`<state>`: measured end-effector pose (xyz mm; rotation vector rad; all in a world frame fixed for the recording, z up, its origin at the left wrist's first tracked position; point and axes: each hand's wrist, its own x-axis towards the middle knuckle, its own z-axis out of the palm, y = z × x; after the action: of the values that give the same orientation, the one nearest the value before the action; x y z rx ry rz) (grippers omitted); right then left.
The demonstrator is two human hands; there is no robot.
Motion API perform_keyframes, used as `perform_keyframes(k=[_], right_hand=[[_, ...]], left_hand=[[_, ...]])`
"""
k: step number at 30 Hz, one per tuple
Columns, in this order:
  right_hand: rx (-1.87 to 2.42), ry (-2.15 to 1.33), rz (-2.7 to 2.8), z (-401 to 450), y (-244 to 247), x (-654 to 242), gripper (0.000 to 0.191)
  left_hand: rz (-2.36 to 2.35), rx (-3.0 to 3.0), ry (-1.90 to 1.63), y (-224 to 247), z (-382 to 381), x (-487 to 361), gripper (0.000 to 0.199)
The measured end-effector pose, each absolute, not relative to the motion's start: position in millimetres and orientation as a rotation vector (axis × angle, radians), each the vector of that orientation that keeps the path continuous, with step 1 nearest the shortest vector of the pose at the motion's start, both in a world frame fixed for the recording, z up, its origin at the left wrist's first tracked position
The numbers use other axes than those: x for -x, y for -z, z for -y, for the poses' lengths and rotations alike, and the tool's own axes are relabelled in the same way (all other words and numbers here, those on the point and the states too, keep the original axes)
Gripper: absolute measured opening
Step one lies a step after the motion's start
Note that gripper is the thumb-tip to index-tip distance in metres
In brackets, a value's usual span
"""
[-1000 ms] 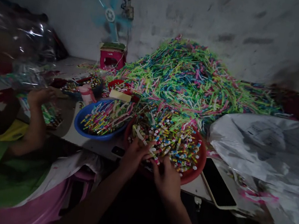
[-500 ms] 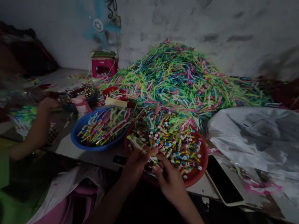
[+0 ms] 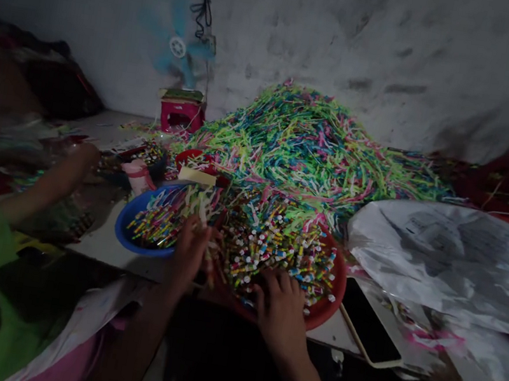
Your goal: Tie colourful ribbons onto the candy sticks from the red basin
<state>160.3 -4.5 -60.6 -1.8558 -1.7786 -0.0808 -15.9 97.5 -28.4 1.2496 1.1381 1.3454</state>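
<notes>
My left hand is closed around a small bundle of pale strips at the right rim of the blue basin. Thin banded pieces stick out below that hand; their exact kind is too dim to tell. My right hand lies over the front of the red basin, thumb and fingers apart, fingertips among many short banded pieces with white ends. The blue basin holds similar coloured pieces with strips attached.
A large heap of green, blue and pink strips rises behind the basins. At right lie a phone and a white plastic sack. A co-worker's arm reaches in at left, near a pink bottle. A blue fan stands behind.
My hands were together over the red basin, with pale strips between them. The left has moved left to the blue basin with strips; the right has dropped onto the pieces.
</notes>
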Motion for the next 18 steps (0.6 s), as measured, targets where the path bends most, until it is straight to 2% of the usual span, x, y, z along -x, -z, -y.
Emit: perform_keyframes(k=[4,7,12,15,18], right_hand=[[1.949,0.063,1.875,4,54,-155,0.02],[1.944,0.056,1.91,4,53,-155,0.018],[1.908,0.056,1.94,7,53,-157,0.021],[1.866,0.005,1.953,9,52,-158,0.017],[1.839,-0.068,1.952,9,52,-160,0.011]], left_hand=[[-1.556,-1.921,-1.26,12,-159,58,0.048],[-1.604,-2.283,-1.082,8,-186,54,0.045],[-1.127,-2.576,-0.725,8,-200,-14,0.04],[-0.855,-2.656,-0.522,6,-205,-46,0.045],[-0.757,-2.653,-0.453,-3,-211,-56,0.041]])
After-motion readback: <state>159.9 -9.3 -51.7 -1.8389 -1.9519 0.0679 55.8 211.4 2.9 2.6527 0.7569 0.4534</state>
